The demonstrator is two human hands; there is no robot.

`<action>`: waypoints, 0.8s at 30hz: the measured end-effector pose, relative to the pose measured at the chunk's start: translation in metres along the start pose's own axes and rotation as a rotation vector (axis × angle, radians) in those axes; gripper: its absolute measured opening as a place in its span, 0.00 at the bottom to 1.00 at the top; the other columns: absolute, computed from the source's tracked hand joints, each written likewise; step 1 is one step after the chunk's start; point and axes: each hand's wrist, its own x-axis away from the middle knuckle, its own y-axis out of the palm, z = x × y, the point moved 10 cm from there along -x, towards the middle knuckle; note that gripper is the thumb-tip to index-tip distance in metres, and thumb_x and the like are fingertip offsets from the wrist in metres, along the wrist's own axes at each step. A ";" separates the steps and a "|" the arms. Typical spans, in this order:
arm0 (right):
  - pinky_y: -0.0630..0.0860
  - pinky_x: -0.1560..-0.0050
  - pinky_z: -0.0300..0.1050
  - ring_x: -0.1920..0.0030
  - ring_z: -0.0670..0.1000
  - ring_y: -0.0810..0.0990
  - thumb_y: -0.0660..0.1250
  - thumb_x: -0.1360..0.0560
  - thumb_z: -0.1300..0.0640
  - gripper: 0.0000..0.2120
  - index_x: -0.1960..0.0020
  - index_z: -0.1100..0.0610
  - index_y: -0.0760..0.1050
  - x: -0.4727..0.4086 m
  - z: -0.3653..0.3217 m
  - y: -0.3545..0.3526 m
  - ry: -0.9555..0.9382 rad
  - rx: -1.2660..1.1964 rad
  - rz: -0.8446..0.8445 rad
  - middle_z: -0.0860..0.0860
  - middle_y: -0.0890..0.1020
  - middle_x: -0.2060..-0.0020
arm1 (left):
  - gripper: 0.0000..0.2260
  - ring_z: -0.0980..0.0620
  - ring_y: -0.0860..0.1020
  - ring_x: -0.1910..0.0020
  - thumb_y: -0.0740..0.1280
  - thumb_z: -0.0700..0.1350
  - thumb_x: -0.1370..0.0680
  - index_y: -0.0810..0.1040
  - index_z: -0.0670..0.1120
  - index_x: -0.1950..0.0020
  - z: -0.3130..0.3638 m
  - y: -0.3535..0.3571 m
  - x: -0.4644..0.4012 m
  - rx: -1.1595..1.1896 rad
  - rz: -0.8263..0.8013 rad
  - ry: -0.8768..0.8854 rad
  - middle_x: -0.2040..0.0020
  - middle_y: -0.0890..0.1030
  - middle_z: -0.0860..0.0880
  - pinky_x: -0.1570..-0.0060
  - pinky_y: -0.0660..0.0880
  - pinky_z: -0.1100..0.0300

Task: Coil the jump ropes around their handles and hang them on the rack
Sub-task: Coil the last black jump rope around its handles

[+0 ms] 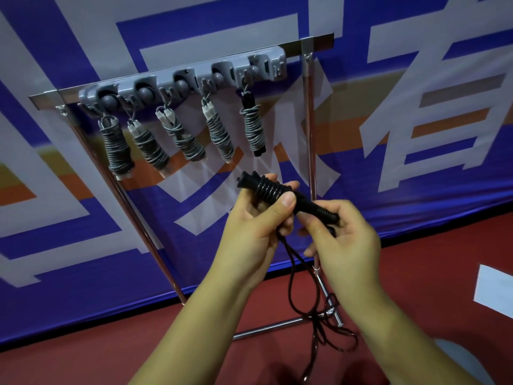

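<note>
Five coiled ropes point(183, 137) already hung on the rack point(183, 79). You held the sixth, a black jump rope point(280, 194), below it: your left hand point(255, 220) gripped the handles over the first coils, your right hand point(344, 234) pinched the lower end. Much cord point(319, 323) trailed to the floor point(138, 362), unwound; hanging remained.

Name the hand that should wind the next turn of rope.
Right hand, probably: it holds the handles' lower end, where the loose rope hangs; the left hand clamps the finished coils.

Five coiled ropes point(191, 137) hanging; one black rope point(277, 193); two hands point(249, 229).
</note>
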 end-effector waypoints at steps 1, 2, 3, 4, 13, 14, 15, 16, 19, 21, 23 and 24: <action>0.72 0.73 0.36 0.77 0.48 0.77 0.72 0.29 0.57 0.04 0.57 0.52 0.77 0.000 0.001 0.001 0.029 -0.030 -0.013 0.53 0.83 0.68 | 0.17 0.56 0.73 0.71 0.67 0.37 0.31 0.71 0.44 0.43 0.002 0.000 -0.001 -0.022 -0.014 0.011 0.50 0.83 0.46 0.71 0.70 0.65; 0.72 0.73 0.37 0.77 0.48 0.76 0.72 0.30 0.55 0.04 0.58 0.53 0.77 -0.001 0.002 0.002 0.060 -0.070 -0.035 0.54 0.83 0.68 | 0.17 0.56 0.74 0.72 0.67 0.37 0.31 0.71 0.44 0.43 0.005 0.001 -0.001 -0.052 -0.035 0.017 0.48 0.83 0.46 0.72 0.70 0.65; 0.71 0.74 0.38 0.78 0.49 0.75 0.72 0.32 0.54 0.06 0.58 0.54 0.77 -0.002 0.002 0.003 0.087 -0.115 -0.057 0.54 0.83 0.69 | 0.17 0.56 0.74 0.72 0.67 0.37 0.31 0.71 0.45 0.43 0.009 0.001 -0.001 -0.085 -0.063 0.019 0.47 0.83 0.46 0.72 0.70 0.66; 0.71 0.75 0.38 0.77 0.49 0.75 0.72 0.33 0.53 0.08 0.58 0.56 0.76 -0.003 0.001 0.004 0.109 -0.156 -0.075 0.55 0.82 0.69 | 0.17 0.56 0.74 0.73 0.67 0.37 0.30 0.70 0.45 0.44 0.013 0.002 -0.002 -0.114 -0.100 0.019 0.46 0.83 0.46 0.73 0.70 0.66; 0.62 0.82 0.32 0.75 0.47 0.75 0.68 0.35 0.53 0.10 0.60 0.60 0.75 -0.004 0.015 0.017 0.392 -0.384 -0.199 0.59 0.82 0.65 | 0.22 0.52 0.74 0.72 0.64 0.37 0.28 0.68 0.47 0.34 0.032 -0.001 -0.003 -0.152 -0.205 0.025 0.43 0.80 0.40 0.72 0.70 0.64; 0.62 0.82 0.31 0.75 0.46 0.75 0.68 0.34 0.53 0.10 0.60 0.60 0.75 -0.004 0.015 0.017 0.401 -0.384 -0.204 0.59 0.82 0.65 | 0.21 0.52 0.74 0.73 0.63 0.40 0.27 0.68 0.46 0.33 0.033 -0.003 -0.004 -0.146 -0.175 0.026 0.45 0.81 0.41 0.74 0.69 0.64; 0.62 0.82 0.31 0.75 0.46 0.75 0.68 0.34 0.53 0.10 0.60 0.60 0.75 -0.004 0.015 0.017 0.406 -0.384 -0.208 0.58 0.82 0.66 | 0.20 0.52 0.73 0.75 0.62 0.45 0.26 0.68 0.45 0.34 0.033 -0.005 -0.005 -0.143 -0.143 0.022 0.48 0.81 0.41 0.75 0.67 0.64; 0.62 0.82 0.31 0.75 0.46 0.75 0.68 0.35 0.53 0.10 0.60 0.60 0.75 -0.004 0.014 0.016 0.413 -0.388 -0.213 0.58 0.82 0.66 | 0.21 0.52 0.72 0.76 0.61 0.51 0.25 0.70 0.43 0.35 0.032 -0.006 -0.006 -0.134 -0.108 0.019 0.50 0.81 0.40 0.76 0.66 0.64; 0.63 0.81 0.31 0.75 0.46 0.75 0.68 0.34 0.54 0.10 0.60 0.60 0.75 -0.002 0.011 0.018 0.413 -0.398 -0.214 0.57 0.82 0.66 | 0.26 0.52 0.70 0.78 0.56 0.61 0.24 0.73 0.40 0.41 0.034 -0.009 -0.009 -0.117 -0.008 0.042 0.50 0.80 0.36 0.79 0.62 0.64; 0.65 0.80 0.32 0.74 0.46 0.76 0.68 0.35 0.54 0.10 0.59 0.60 0.75 -0.002 0.010 0.016 0.395 -0.395 -0.189 0.57 0.82 0.65 | 0.24 0.52 0.69 0.78 0.54 0.59 0.25 0.73 0.40 0.46 0.034 -0.010 -0.008 -0.119 0.029 0.053 0.51 0.83 0.38 0.79 0.61 0.63; 0.67 0.79 0.33 0.74 0.46 0.77 0.69 0.35 0.54 0.10 0.58 0.60 0.76 -0.002 0.011 0.012 0.371 -0.373 -0.150 0.56 0.82 0.65 | 0.22 0.52 0.70 0.78 0.54 0.58 0.25 0.74 0.41 0.48 0.033 -0.008 -0.005 -0.144 0.043 0.057 0.52 0.84 0.42 0.78 0.60 0.62; 0.68 0.78 0.33 0.74 0.46 0.78 0.69 0.34 0.54 0.10 0.58 0.60 0.77 -0.003 0.011 0.010 0.355 -0.356 -0.131 0.55 0.81 0.66 | 0.21 0.52 0.70 0.78 0.55 0.59 0.25 0.74 0.42 0.50 0.033 -0.007 -0.004 -0.160 0.051 0.068 0.52 0.85 0.43 0.77 0.60 0.62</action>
